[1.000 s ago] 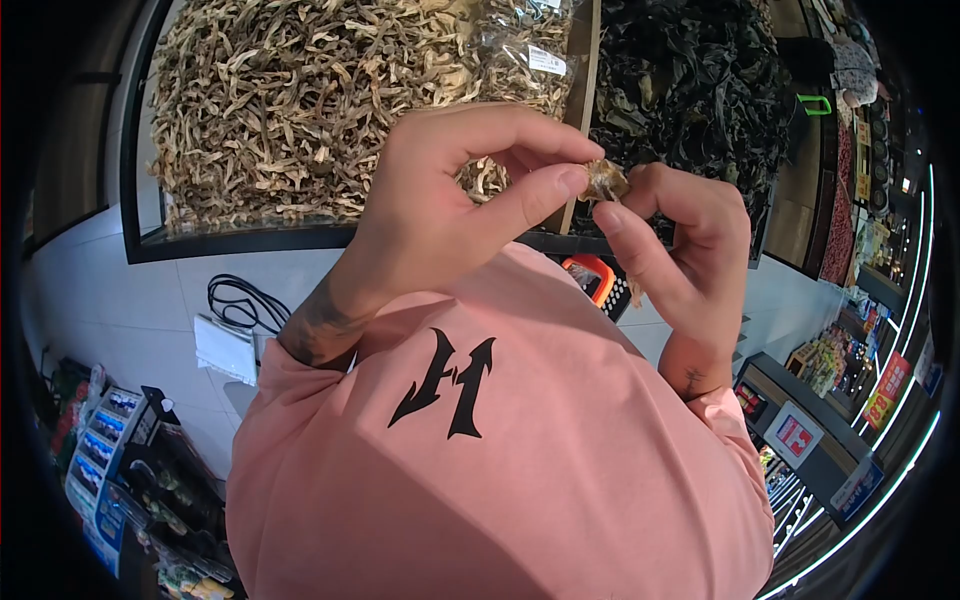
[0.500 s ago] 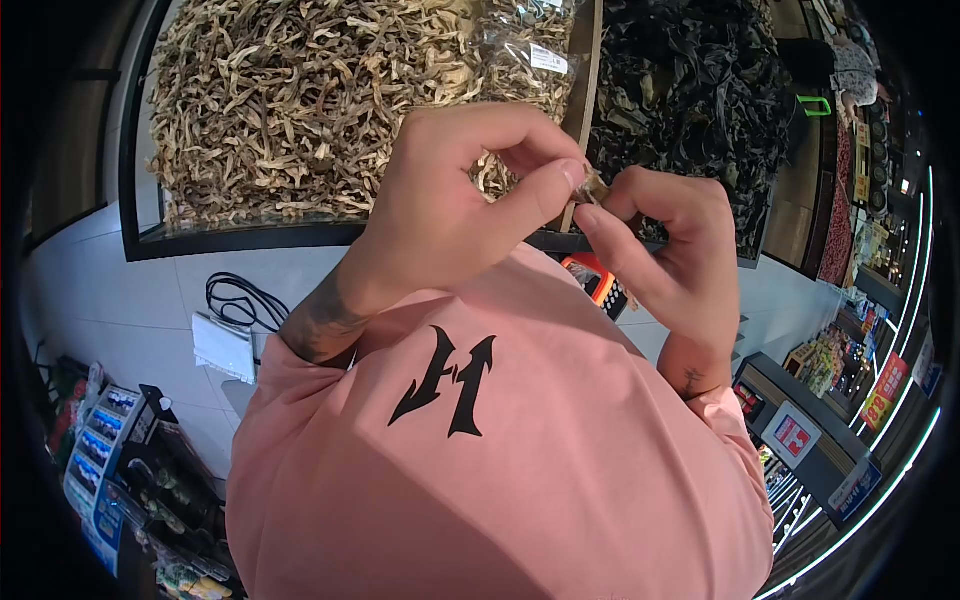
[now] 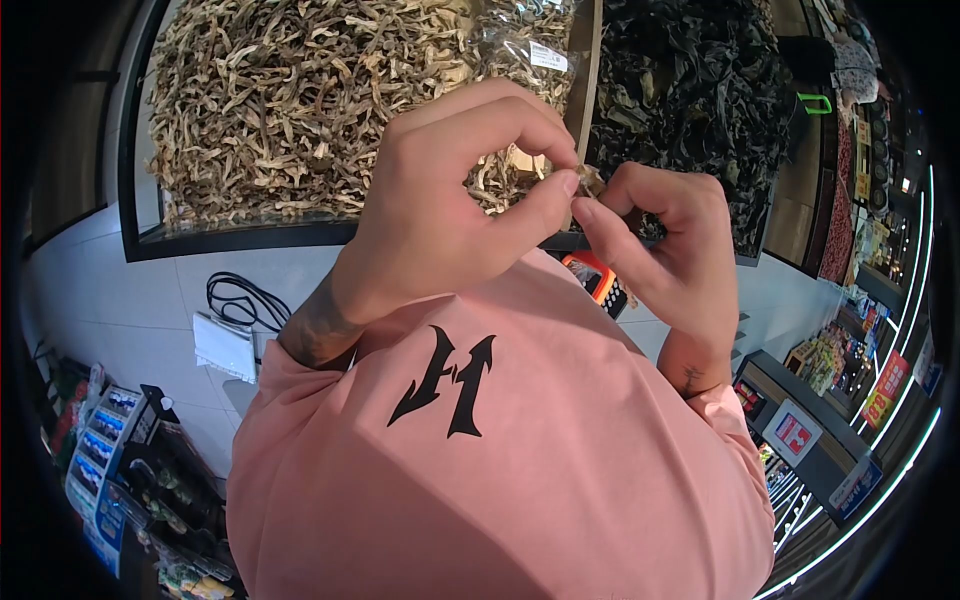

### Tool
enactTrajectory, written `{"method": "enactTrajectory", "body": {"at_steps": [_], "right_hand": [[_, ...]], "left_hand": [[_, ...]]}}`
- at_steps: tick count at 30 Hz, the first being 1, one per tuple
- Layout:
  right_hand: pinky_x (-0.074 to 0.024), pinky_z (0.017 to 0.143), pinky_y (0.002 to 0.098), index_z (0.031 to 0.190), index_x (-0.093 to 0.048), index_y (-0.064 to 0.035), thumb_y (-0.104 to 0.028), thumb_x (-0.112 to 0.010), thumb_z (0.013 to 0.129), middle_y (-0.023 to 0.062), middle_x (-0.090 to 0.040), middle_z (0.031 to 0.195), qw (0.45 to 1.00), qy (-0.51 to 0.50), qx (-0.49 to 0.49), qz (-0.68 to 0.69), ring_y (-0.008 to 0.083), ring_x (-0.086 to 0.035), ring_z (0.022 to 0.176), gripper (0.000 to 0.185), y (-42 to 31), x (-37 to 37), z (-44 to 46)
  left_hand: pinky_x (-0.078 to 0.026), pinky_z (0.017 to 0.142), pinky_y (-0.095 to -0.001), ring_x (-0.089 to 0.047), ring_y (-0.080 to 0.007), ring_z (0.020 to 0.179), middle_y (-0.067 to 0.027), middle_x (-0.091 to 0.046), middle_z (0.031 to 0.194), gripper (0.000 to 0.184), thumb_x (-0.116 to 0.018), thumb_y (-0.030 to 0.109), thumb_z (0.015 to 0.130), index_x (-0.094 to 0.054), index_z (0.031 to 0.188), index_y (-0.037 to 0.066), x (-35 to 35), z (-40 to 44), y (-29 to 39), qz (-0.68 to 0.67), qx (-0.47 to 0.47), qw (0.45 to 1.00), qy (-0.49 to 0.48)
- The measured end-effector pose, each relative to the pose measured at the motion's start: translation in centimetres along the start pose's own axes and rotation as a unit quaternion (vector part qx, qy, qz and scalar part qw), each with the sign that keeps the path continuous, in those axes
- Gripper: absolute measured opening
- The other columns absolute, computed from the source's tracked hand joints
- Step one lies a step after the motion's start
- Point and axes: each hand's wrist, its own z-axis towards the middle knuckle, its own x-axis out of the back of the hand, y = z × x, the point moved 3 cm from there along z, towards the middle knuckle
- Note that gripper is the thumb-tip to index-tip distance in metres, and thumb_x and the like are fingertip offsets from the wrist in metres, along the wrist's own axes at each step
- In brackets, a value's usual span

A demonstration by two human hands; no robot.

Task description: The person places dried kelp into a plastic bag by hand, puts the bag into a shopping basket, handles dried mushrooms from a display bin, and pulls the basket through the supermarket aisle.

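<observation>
Thumb and index finger of my left hand [image 3: 450, 190] pinch a small dried brown piece [image 3: 589, 180], mostly covered by the fingertips. From the other side, my right hand [image 3: 665, 235] grips the same piece between thumb and curled index finger, and the fingertips of both hands nearly touch. Beneath my left hand lies a wide heap of dried brown strips [image 3: 270, 110] in a black-edged bin. Behind the hands, a wooden divider [image 3: 583, 100] separates it from dark, leafy dried pieces [image 3: 690, 90]. A clear bag with a white label [image 3: 548, 57] lies on the brown heap.
An orange handle [image 3: 592, 272] shows below the bin's edge. A black cable [image 3: 245, 300] and white cloth-like item [image 3: 224, 346] are at the left. A person [image 3: 853, 70] in patterned clothing stands at the upper right, near a green handle [image 3: 815, 104]. Shop signs and shelves line the right.
Both hands have moved slightly left with the small piece, which is now more hidden by the fingers. My left hand's other fingers have lifted a little.
</observation>
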Motion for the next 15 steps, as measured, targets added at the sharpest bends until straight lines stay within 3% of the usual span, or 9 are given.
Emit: {"method": "enactTrajectory", "body": {"at_steps": [5, 7, 10, 12, 15], "right_hand": [[-0.0390, 0.044, 0.0303, 0.068, -0.062, 0.0006, -0.012, -0.072, 0.080, 0.0104, -0.053, 0.053, 1.000, -0.007, -0.026, -0.012, 0.0209, -0.050, 0.043, 0.021, 0.0, -0.3, 0.0], [-0.0404, 0.045, 0.0310, 0.069, -0.063, 0.0006, -0.013, -0.072, 0.079, 0.0111, -0.054, 0.054, 0.999, 0.005, 0.011, -0.030, 0.0233, -0.052, 0.044, 0.019, 0.2, -0.6, 0.0], [-0.0410, 0.045, 0.0318, 0.069, -0.063, 0.0006, -0.012, -0.072, 0.078, 0.0117, -0.054, 0.054, 1.000, 0.001, -0.014, -0.022, 0.0249, -0.053, 0.045, 0.019, 0.3, -0.6, -0.1], [-0.0409, 0.045, 0.0317, 0.069, -0.063, 0.0006, -0.013, -0.072, 0.078, 0.0117, -0.053, 0.054, 1.000, 0.002, -0.010, -0.022, 0.0248, -0.052, 0.045, 0.019, 0.2, -0.6, -0.1], [-0.0406, 0.045, 0.0316, 0.068, -0.062, 0.0005, -0.013, -0.072, 0.079, 0.0116, -0.053, 0.054, 1.000, -0.003, -0.011, -0.020, 0.0247, -0.052, 0.044, 0.020, 0.3, -0.6, -0.1]], "left_hand": [[-0.051, 0.074, -0.0284, -0.066, -0.0184, 0.081, -0.0101, -0.069, 0.090, 0.009, -0.068, -0.002, 0.074, -0.066, 0.083, 0.001, -0.5, 0.0, -0.2, 0.024, -0.008, 0.999, 0.023], [-0.051, 0.074, -0.0284, -0.066, -0.0177, 0.081, -0.0097, -0.069, 0.090, 0.008, -0.068, -0.001, 0.075, -0.066, 0.082, 0.001, -0.5, 0.0, -0.2, 0.032, -0.009, 0.999, 0.033], [-0.050, 0.078, -0.0288, -0.064, -0.0152, 0.084, -0.0104, -0.069, 0.098, 0.004, -0.064, 0.000, 0.080, -0.064, 0.083, 0.001, -0.6, -0.1, -0.8, -0.018, 0.072, 0.997, -0.026], [-0.048, 0.085, -0.0288, -0.060, -0.0134, 0.092, -0.0127, -0.067, 0.109, 0.004, -0.058, 0.002, 0.085, -0.061, 0.087, 0.000, -0.8, -0.4, -1.4, -0.160, 0.174, 0.970, -0.058], [-0.045, 0.090, -0.0289, -0.057, -0.0138, 0.100, -0.0152, -0.064, 0.117, 0.008, -0.055, 0.005, 0.089, -0.060, 0.089, -0.001, -1.1, -0.8, -2.5, -0.240, 0.240, 0.938, -0.068]]}}
